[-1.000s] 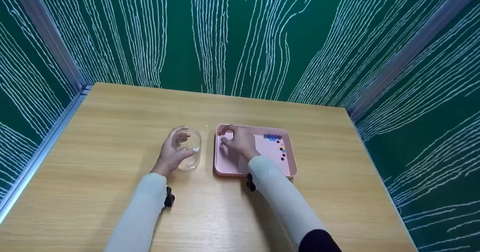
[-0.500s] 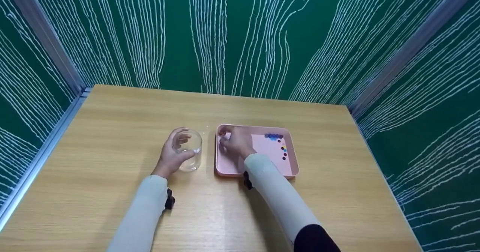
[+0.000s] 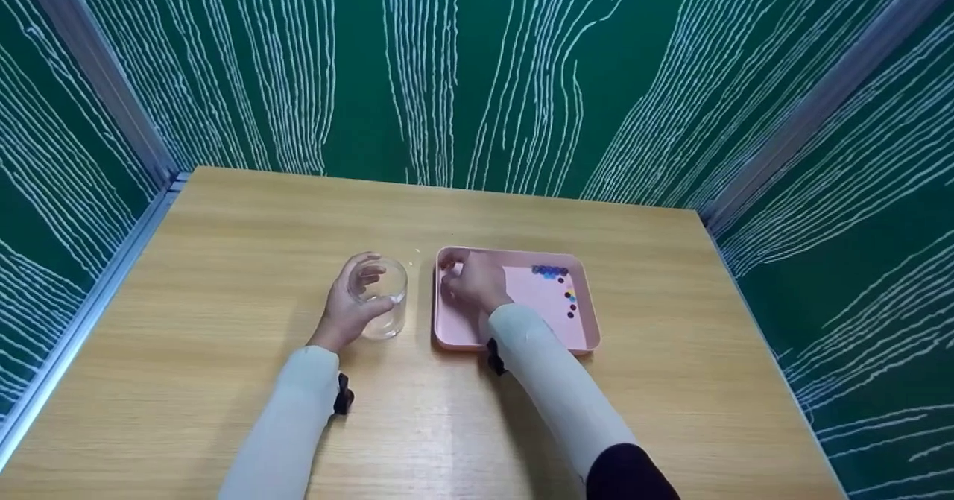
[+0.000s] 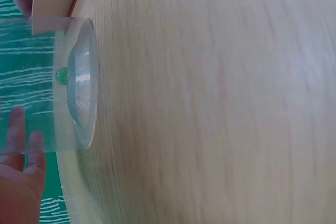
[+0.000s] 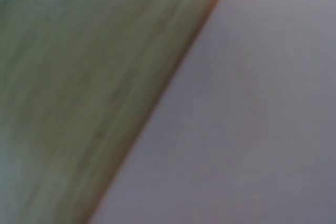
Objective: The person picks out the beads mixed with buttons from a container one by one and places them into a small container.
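My left hand [image 3: 347,310] grips a clear, straight-sided glass [image 3: 387,317] standing upright on the table. In the left wrist view a small green bead [image 4: 62,76] lies inside it near the thick base. Just right of the glass is a shallow pink tray [image 3: 533,310]. My right hand [image 3: 479,282] reaches down into the tray's far left corner with fingers bent. Its fingertips and anything between them are too small and shaded to make out. Dark blue and light blue beads [image 3: 550,270] cluster at the tray's far right. Several dark beads [image 3: 572,307] trail along its right side.
The wooden table [image 3: 223,299] carries the glass and tray. Tiny pale specks lie between them, toward the back. Green panels [image 3: 358,75] with white wavy lines enclose the back and sides. The right wrist view is blurred, filled by the tray wall [image 5: 236,119] and tabletop.
The right hand's thumb and fingers have drawn closer together in the tray corner, covering reddish beads seen there earlier. The left hand and glass stay in place; the head view shifts slightly.
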Tool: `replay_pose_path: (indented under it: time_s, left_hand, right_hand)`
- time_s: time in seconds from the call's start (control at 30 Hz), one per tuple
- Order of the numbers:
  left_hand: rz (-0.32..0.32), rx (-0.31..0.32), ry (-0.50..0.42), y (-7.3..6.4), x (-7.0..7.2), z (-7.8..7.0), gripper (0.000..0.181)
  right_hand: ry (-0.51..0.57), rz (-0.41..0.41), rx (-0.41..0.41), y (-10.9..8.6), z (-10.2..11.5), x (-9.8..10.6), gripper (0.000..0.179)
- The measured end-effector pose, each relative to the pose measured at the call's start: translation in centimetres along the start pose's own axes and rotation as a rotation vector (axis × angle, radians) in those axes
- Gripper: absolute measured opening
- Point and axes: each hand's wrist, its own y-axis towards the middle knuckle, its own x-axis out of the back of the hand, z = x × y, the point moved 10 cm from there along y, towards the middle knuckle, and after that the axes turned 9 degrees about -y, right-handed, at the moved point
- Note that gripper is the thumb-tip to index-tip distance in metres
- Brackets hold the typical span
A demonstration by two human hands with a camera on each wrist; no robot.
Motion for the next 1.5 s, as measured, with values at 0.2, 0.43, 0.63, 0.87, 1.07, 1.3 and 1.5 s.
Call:
replay_pose_path:
  time_s: [0.2,0.43,0.63,0.87,1.07,1.3,1.5]
  left_hand:
    - [-0.002,-0.007,0.011,0.1,0.0,-0.1,0.069]
    - [-0.004,-0.015,0.036,0.0,0.0,-0.1,0.069]
    - [-0.014,-0.021,0.035,0.0,0.4,-0.2,0.068]
    - [-0.01,-0.022,0.036,0.1,0.3,-0.2,0.068]
    - [-0.016,-0.012,0.032,0.2,0.0,-0.1,0.068]
    - [-0.013,-0.009,0.041,0.1,-0.1,-0.3,0.069]
    - [-0.026,-0.013,0.053,0.1,0.2,-0.2,0.067]
  right_hand:
    - [0.035,-0.033,-0.015,0.3,-0.1,0.4,0.023]
    - [0.021,-0.061,-0.006,0.4,-0.2,0.4,0.024]
    - [0.042,-0.075,0.004,0.6,0.0,0.4,0.022]
    - [-0.046,-0.13,0.085,0.7,0.6,0.3,0.019]
    - [-0.069,-0.129,0.116,0.5,0.7,0.6,0.016]
    - [-0.064,-0.117,0.11,0.3,0.5,0.6,0.02]
    - [-0.07,-0.076,0.088,0.2,0.3,0.4,0.014]
